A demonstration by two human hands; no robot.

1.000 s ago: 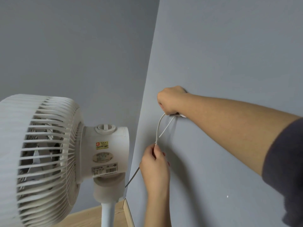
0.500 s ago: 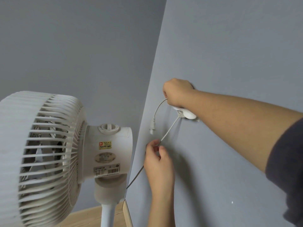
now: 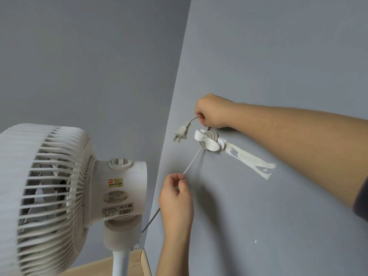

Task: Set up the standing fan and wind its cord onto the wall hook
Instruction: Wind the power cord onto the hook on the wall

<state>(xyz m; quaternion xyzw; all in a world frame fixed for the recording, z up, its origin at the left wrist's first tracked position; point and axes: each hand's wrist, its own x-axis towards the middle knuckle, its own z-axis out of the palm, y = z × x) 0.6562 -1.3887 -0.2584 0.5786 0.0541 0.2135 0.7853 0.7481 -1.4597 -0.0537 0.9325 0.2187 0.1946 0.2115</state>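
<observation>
The white standing fan (image 3: 59, 196) stands at the left, close to the grey wall (image 3: 278, 56). Its cord (image 3: 192, 162) is coiled in several turns around the white wall hook (image 3: 209, 141), which sits at the upper end of a torn white adhesive strip (image 3: 251, 160). The right hand (image 3: 214, 113), just above the hook, has its fingers curled around the cord's short free end, and the plug (image 3: 181, 133) dangles beside it. Below, the left hand (image 3: 176, 198) pinches the taut stretch of cord between thumb and fingers. From there the cord runs down toward the fan's neck.
</observation>
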